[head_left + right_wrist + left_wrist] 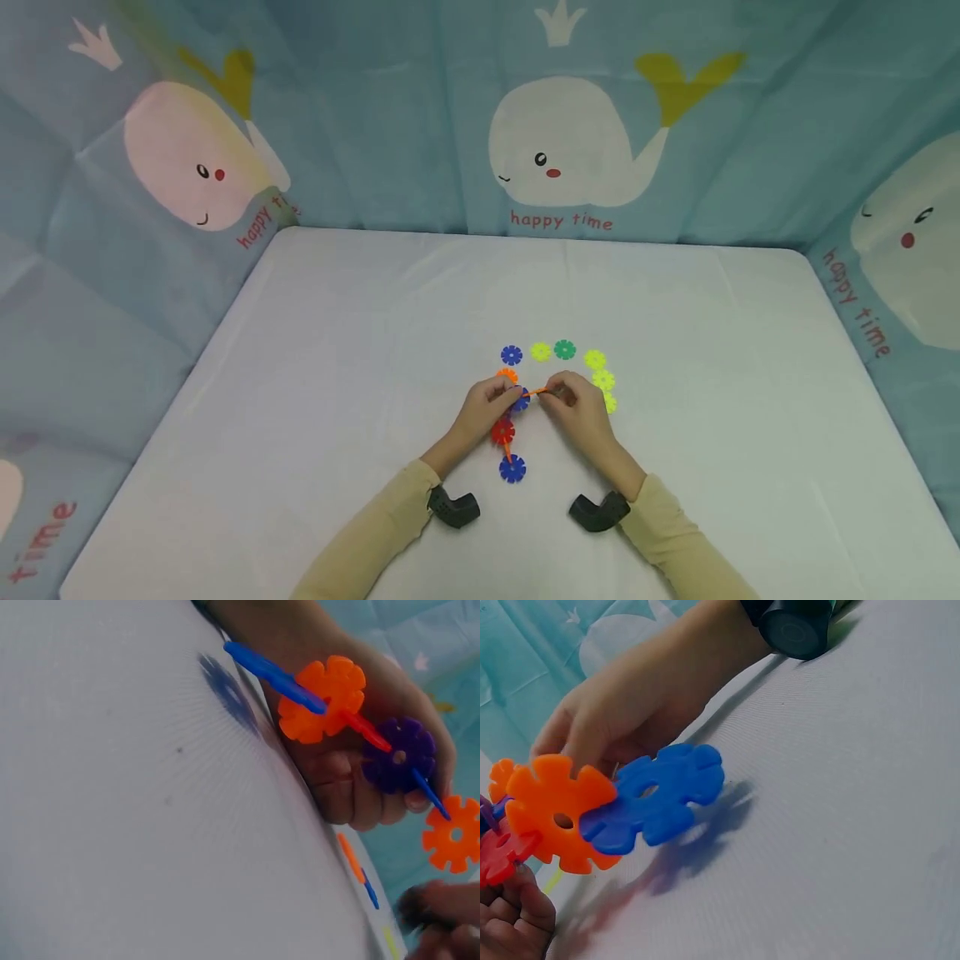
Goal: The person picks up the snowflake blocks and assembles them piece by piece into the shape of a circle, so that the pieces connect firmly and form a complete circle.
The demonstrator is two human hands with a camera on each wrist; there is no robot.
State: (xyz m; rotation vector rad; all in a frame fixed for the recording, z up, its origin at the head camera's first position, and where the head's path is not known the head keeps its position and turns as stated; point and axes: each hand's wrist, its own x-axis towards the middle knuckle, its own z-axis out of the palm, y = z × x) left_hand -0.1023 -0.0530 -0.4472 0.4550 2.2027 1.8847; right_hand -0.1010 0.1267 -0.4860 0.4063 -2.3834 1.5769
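My left hand [480, 412] pinches a chain of notched plastic discs near its red and purple pieces; in the right wrist view this left hand [352, 750] is behind the purple disc [420, 742]. A blue disc [512, 470] forms the chain's near end, joined to an orange disc [536, 799] and then a red disc [503, 432]. Beyond the purple disc come another blue disc [522, 404] and an edge-on orange disc [536, 391]. My right hand [583, 417] pinches this orange disc's right edge. Fingertips partly hide the joints.
Loose discs lie on the white table [360, 333] beyond the hands: blue [512, 355], orange [507, 375], yellow [540, 352], green [565, 349] and several more yellow ones [603, 380] by the right hand. A whale-print curtain [420, 125] surrounds the table's back and sides.
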